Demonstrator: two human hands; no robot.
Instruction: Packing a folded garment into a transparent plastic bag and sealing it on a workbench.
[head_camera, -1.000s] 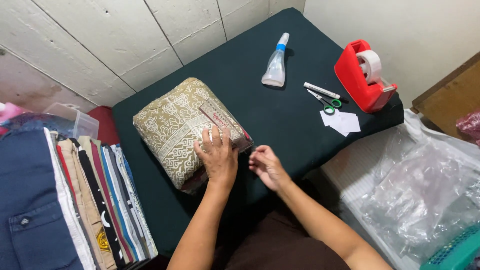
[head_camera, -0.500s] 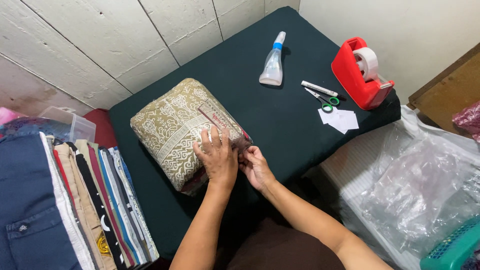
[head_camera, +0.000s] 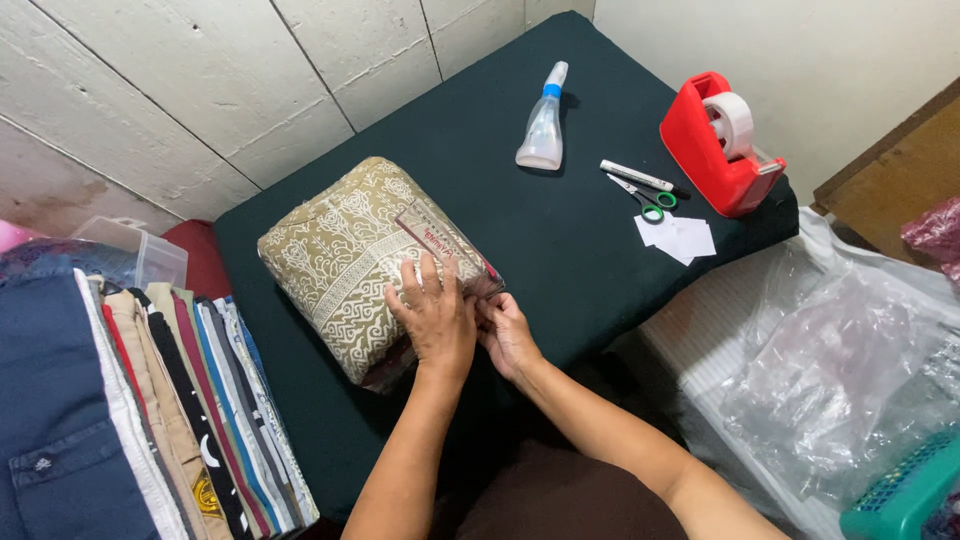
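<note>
Left hand (head_camera: 435, 318) lies palm-down, fingers spread flat, pressing the near edge of the wrapped batik fabric bundle (head_camera: 355, 260) on the dark green tabletop (head_camera: 560, 235). Right hand (head_camera: 508, 335) sits right beside it, fingers curled and pinching the bundle's plastic corner, forearm angled in from the lower right.

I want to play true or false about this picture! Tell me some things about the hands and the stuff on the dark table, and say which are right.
1. The left hand lies flat on the patterned fabric bundle. True.
2. The right hand holds the scissors. False: the scissors lie on the table, and that hand is at the bundle's edge.
3. The tape dispenser is red. True.
4. The glue bottle stands on the bundle. False: it lies on the table beyond it.
</note>
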